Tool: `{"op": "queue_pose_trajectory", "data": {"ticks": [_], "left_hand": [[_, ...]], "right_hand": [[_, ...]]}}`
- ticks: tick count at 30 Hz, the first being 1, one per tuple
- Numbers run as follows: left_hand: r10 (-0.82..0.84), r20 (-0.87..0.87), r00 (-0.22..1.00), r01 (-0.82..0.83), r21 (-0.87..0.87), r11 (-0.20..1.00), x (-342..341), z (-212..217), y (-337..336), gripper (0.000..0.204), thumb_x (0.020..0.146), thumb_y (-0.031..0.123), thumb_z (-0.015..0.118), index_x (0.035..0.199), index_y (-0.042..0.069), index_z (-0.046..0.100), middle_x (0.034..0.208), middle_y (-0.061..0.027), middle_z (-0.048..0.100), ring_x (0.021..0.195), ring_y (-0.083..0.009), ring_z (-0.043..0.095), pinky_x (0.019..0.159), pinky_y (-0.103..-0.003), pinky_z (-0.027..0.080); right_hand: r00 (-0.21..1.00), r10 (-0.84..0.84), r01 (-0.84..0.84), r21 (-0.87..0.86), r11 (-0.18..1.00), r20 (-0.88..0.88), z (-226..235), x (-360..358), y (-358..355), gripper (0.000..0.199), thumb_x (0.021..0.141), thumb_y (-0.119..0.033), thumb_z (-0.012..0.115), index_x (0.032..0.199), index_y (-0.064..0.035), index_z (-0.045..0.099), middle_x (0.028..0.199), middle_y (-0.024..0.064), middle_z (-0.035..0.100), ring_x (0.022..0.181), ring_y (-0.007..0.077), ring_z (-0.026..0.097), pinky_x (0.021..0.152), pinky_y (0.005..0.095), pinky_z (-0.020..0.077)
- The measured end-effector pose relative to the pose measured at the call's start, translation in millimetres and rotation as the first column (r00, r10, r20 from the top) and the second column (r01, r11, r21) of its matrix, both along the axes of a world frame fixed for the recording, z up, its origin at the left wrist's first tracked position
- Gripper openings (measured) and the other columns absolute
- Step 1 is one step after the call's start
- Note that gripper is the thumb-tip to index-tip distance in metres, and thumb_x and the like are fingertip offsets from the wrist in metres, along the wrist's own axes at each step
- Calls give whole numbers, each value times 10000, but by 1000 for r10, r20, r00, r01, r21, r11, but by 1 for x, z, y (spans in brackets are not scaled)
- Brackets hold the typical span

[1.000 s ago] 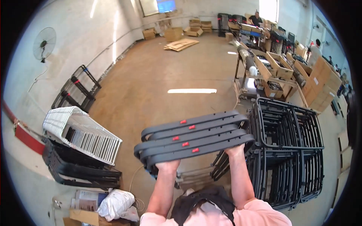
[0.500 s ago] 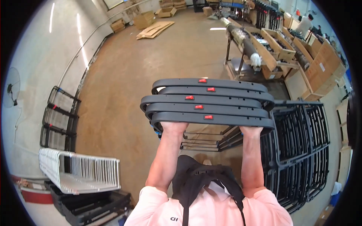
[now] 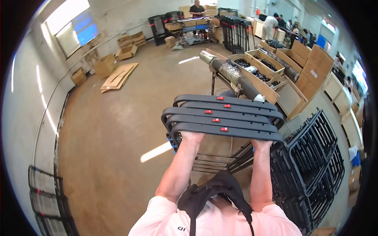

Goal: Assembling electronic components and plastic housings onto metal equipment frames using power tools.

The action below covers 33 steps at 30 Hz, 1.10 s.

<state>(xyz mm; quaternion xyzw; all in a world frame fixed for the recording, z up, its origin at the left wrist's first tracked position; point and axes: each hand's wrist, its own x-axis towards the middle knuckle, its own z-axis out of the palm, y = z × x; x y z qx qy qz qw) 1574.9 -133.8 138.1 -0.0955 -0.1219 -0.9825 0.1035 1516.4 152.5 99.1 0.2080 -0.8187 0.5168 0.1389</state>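
My left hand and my right hand grip a stack of several black metal frames with rounded corners. The frames are held in front of me, their top bars side by side and slightly staggered. Each top bar carries a small red piece, and small holes show toward the right. My fingers are wrapped under the nearest bar, mostly hidden by it. Below, the thinner lower bars of the frames reach down between my forearms. Blue bits show at the stack's left side.
At right stand stacked black frames. Ahead, a bench holds a thick wrapped roll and wooden boxes of black parts. Flat cardboard lies on the floor. More frames lean by the left wall. People work at the back.
The view has swung to the right and lifted, showing more of the far end. The white rack at lower left has left view. Both hands keep hold of the frames.
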Motion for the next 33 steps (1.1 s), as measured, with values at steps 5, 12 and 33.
{"op": "queue_pose_trajectory", "data": {"ticks": [5,12,33], "left_hand": [[-165,135,977,164,18,986,-124,15,-66,460,1040,471,469,1272,106,626,1293,-111,657,1194,-322,617,1038,-495,509],[-279,303,911,286,20,958,-288,-24,-136,540,1037,515,435,1339,97,594,1362,-131,619,1230,-335,598,1054,-512,500],[-724,288,626,723,131,678,-668,-82,-245,570,1045,567,389,1378,148,586,1424,-91,600,1295,-336,563,1124,-536,444]], "right_hand": [[715,640,-107,-948,-300,-283,-34,-96,-54,547,1084,-430,348,1473,-70,483,1535,132,501,1421,296,461,1220,466,333],[844,506,-50,-966,-254,-177,-58,-188,-139,577,1060,-461,416,1477,-70,497,1552,130,493,1428,328,456,1223,505,320],[998,58,-9,-917,-398,-35,-92,-442,-303,587,1034,-487,445,1478,-112,527,1524,134,531,1396,364,495,1195,540,360]]}}
